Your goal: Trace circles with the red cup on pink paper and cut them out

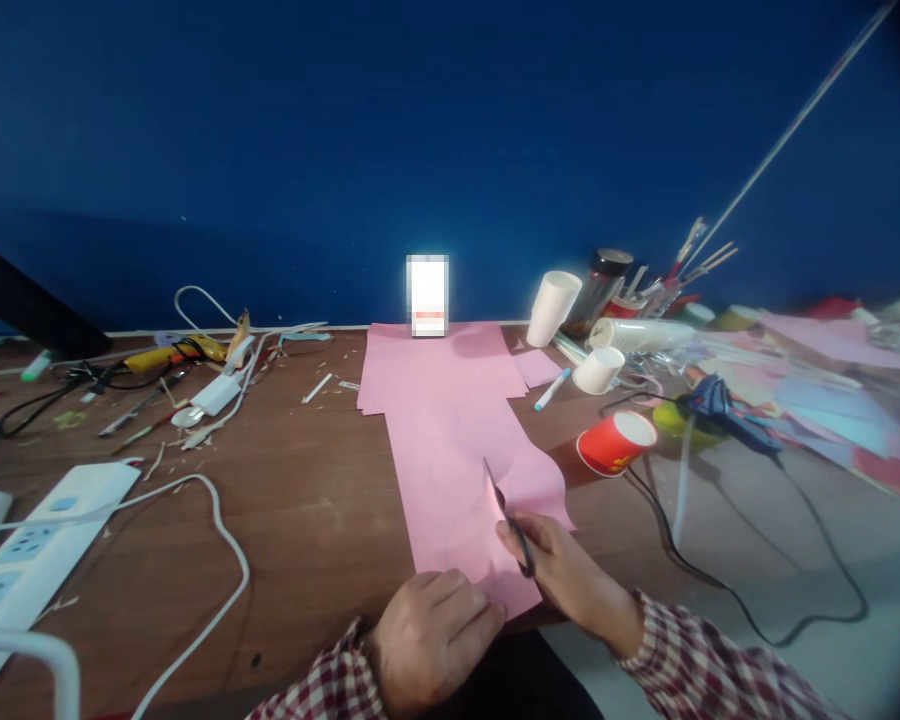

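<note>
A long pink paper sheet (450,440) lies on the brown table, running from the blue wall toward me. My right hand (570,580) is closed round the black handles of a pair of scissors (506,515), whose blades point away from me into the near part of the sheet. My left hand (431,635) rests on the near edge of the pink sheet with its fingers curled down over it, just left of the scissors. Both sleeves are red and white plaid.
A red paper cup (615,443) lies tipped on its side right of the sheet, with white cups (551,305), a jar and a glue gun (720,405) with black cable beyond. White power strips (30,555) and cables sit left. A small upright device (427,295) stands by the wall.
</note>
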`<state>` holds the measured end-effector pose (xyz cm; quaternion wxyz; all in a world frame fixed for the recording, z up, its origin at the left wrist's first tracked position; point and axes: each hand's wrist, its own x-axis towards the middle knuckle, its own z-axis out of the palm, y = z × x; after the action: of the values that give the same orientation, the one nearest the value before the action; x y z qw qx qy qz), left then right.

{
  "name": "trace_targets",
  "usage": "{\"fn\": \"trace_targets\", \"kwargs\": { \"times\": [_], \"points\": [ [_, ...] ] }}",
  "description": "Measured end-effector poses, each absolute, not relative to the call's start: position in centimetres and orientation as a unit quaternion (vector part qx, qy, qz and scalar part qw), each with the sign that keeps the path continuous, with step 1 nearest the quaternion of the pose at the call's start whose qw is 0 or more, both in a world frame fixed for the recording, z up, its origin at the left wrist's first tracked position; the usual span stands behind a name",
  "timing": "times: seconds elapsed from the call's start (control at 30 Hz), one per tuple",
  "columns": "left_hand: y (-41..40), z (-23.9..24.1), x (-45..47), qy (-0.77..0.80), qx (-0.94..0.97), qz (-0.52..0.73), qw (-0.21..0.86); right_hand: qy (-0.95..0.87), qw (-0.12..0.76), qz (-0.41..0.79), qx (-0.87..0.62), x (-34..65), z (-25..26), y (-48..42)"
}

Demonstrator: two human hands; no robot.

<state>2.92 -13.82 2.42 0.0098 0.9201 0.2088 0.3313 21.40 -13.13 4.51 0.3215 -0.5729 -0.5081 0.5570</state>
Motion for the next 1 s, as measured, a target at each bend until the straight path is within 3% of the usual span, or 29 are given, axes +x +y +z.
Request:
{"fn": "trace_targets", "kwargs": {
  "times": [0.57,1.0],
  "points": [
    [-13.7,2.6,2.7,0.204,0.924,0.324,0.016,-0.532,0.286,0.496,-0.623,22.4,4.8,-13.3],
    [-13.3,3.4,2.9,0.242,0.914,0.324,-0.008,-0.4,0.139,0.74,-0.523,26.1,9.9,-14.1]
  ]
}}
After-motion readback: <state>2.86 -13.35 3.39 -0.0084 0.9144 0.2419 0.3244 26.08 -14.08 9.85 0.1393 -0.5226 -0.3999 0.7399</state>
